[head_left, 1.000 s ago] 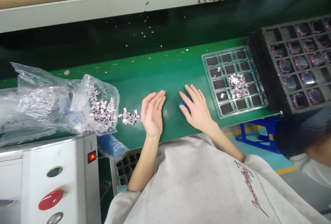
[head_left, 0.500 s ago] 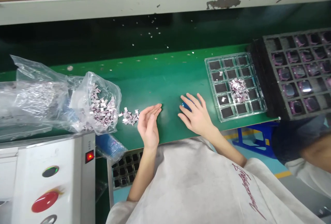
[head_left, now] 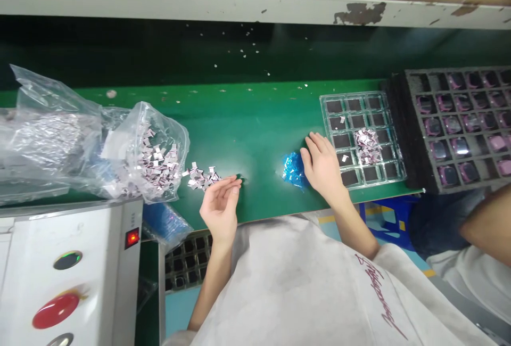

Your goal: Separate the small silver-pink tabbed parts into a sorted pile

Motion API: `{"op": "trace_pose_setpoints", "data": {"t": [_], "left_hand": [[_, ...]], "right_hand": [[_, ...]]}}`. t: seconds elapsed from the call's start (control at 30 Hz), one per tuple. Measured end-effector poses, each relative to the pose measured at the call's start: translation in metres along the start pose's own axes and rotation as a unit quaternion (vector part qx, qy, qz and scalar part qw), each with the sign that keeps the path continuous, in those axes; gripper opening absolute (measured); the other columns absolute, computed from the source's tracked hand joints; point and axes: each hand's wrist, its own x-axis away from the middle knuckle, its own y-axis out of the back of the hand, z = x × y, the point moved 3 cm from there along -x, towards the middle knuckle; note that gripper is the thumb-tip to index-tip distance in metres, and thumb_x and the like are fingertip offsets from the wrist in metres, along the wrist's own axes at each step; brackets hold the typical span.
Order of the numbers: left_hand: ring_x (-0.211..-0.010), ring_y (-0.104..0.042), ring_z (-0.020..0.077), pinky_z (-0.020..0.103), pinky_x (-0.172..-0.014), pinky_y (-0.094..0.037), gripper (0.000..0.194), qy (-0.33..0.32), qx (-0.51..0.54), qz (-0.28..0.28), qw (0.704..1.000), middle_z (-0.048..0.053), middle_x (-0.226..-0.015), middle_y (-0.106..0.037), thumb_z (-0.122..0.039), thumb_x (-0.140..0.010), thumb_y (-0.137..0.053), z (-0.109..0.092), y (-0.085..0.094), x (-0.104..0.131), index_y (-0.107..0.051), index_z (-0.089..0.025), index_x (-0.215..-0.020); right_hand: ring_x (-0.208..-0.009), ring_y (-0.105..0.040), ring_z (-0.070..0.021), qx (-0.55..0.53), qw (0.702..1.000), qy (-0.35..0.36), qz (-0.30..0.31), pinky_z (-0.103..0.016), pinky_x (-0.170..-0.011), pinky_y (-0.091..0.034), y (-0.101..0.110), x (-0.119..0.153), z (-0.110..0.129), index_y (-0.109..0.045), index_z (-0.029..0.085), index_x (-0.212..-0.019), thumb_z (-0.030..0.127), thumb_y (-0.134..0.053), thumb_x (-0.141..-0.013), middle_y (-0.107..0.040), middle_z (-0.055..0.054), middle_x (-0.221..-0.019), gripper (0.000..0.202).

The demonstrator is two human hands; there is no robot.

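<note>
In the head view, a clear compartment tray is set on the green bench, and a heap of small pale pieces is gathered near its middle. Two single pieces are seen in cells of its left column.

The right hand is held palm down just beside the tray's left edge. Its fingers are extended and relaxed, and nothing is seen gripped in them, though the underside is hidden. A blue glittering pile is seen left of the tray, beside this hand.

The left hand is held well to the left of the tray. Its fingertips and thumb are brought close together; whether a piece is pinched between them cannot be told. Near its fingers, farther left of the tray, a loose scatter of similar pieces is spread on the bench. Beyond that scatter, more pieces are contained in an open plastic bag. To the right of the tray, pinkish framed items are held in a black foam tray.

As far as can be judged, the work is partway along: some pieces are collected in the clear tray, while many are left outside it, in the scatter and the bag. An exact share cannot be told.
</note>
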Motion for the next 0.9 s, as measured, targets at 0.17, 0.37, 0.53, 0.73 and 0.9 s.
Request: {"op": "trace_pose_setpoints", "data": {"t": [0.17,0.37,0.53,0.73,0.9], "left_hand": [[-0.101,-0.083,0.0216,0.038,-0.095,-0.068,0.021,-0.013,-0.013,0.012,1.0,0.01,-0.116,-0.082,-0.025,-0.096,-0.084,-0.002,-0.001,0.0,-0.076,-0.018,-0.114],[-0.1,-0.083,0.0217,0.038,-0.093,-0.068,0.018,-0.022,-0.017,0.022,0.999,0.01,-0.116,-0.082,-0.028,-0.1,-0.079,-0.001,0.001,0.0,-0.076,-0.019,-0.115],[-0.103,-0.083,0.0212,0.037,-0.095,-0.067,0.017,-0.03,-0.03,0.042,0.998,0.011,-0.118,-0.082,-0.026,-0.102,-0.077,-0.004,-0.001,0.002,-0.077,-0.019,-0.117],[-0.105,-0.082,0.0209,0.037,-0.099,-0.065,0.018,-0.034,-0.05,0.056,0.997,0.011,-0.12,-0.081,-0.026,-0.102,-0.077,-0.002,-0.005,0.004,-0.077,-0.019,-0.118],[-0.106,-0.082,0.021,0.037,-0.1,-0.065,0.018,-0.038,-0.054,0.048,0.997,0.011,-0.122,-0.081,-0.026,-0.103,-0.076,-0.002,-0.004,0.005,-0.076,-0.019,-0.119]], "right_hand": [[-0.14,-0.069,-0.03,-0.086,0.992,0.084,0.033,-0.061,-0.13,-0.049,0.014,0.033,0.017,-0.067,0.024,-0.15,0.03,-0.049,-0.115,-0.077,-0.01,-0.143,0.039],[-0.154,-0.054,-0.038,-0.07,0.995,0.07,-0.015,-0.066,-0.125,-0.05,0.023,0.068,0.003,-0.035,0.032,-0.175,0.042,-0.067,-0.108,-0.054,-0.014,-0.168,0.075],[-0.164,-0.036,-0.0509,0.048,0.989,0.106,0.089,-0.075,-0.126,-0.043,0.008,0.079,0.001,-0.027,0.03,-0.178,0.069,-0.07,-0.1,-0.03,-0.018,-0.183,0.097],[-0.172,-0.019,-0.0478,0.073,0.978,0.151,0.124,-0.074,-0.136,-0.027,-0.014,0.039,0.017,-0.032,0.029,-0.176,0.075,-0.059,-0.103,-0.023,-0.016,-0.186,0.091],[-0.166,-0.036,-0.0472,0.093,0.978,0.155,0.1,-0.07,-0.133,-0.032,-0.025,0.004,0.023,-0.042,0.023,-0.172,0.071,-0.055,-0.106,-0.04,-0.022,-0.178,0.083]]}}
